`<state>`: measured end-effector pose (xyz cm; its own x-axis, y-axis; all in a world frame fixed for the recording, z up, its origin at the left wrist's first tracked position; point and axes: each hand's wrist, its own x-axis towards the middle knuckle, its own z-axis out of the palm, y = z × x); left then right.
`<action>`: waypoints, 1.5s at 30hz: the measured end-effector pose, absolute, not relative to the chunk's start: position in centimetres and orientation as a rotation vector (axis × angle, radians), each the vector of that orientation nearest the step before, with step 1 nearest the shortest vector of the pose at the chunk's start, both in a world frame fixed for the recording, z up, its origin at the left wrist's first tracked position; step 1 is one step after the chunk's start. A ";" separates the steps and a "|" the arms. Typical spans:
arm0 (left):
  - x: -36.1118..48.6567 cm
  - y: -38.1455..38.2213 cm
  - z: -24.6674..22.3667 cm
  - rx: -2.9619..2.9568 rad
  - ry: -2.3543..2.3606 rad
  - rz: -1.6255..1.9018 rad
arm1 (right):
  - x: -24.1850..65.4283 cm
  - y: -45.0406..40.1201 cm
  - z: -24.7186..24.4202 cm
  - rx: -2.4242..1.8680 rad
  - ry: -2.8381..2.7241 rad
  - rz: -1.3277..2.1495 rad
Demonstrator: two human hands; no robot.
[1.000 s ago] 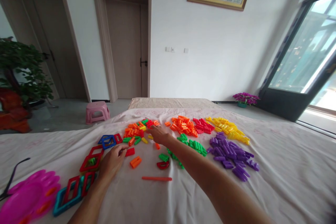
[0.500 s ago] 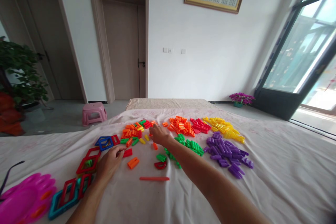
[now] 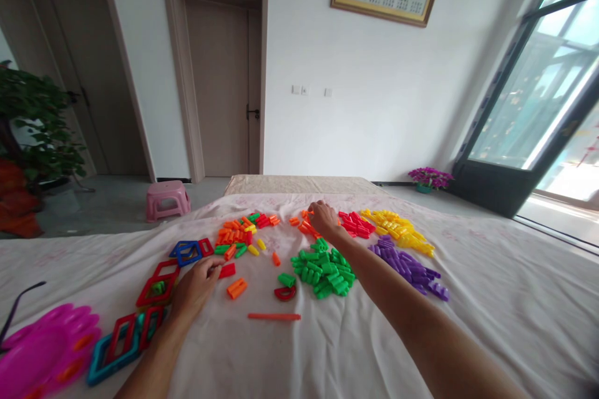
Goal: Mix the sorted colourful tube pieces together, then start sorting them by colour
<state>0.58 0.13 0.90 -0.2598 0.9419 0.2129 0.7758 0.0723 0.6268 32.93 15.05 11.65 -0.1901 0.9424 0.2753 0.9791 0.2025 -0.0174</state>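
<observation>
The right hand [image 3: 322, 217] shifts from beside the mixed pile [image 3: 234, 234], left of centre, to the orange pile [image 3: 307, 228] at centre, fingers bent, grip hidden. The red pile [image 3: 356, 224], yellow pile [image 3: 397, 228], green pile [image 3: 327, 271] and purple pile [image 3: 406, 267], centre to right, look sorted; several colours remain mixed. The left hand [image 3: 197, 280] curls its fingers beside a red block [image 3: 228, 270], grip unclear.

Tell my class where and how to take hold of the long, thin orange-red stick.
Probably best pinched at mid-length from above, across its near and far long sides: the stick is slim and straight, lies flat and crosswise on the cloth, and sits apart from other pieces.
</observation>
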 end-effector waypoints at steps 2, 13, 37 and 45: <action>0.6 0.1 1.0 1.735 2.109 0.954 | 32.3 14.1 11.2 -1.822 -2.292 -0.220; 0.1 0.4 0.2 1.719 2.079 0.975 | 25.1 7.8 8.1 -1.532 -2.882 -0.090; 0.8 -0.3 1.3 1.721 2.103 0.978 | 31.0 6.7 12.5 -1.501 -2.481 -0.106; 0.9 -0.3 1.5 1.734 2.125 0.965 | 27.2 0.2 8.2 -1.048 -2.676 0.183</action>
<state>0.87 -0.32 1.47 -0.2711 0.9369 0.2208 0.7830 0.0812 0.6167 27.23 0.24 8.16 -0.7054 0.6815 0.1950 0.6485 0.7315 -0.2104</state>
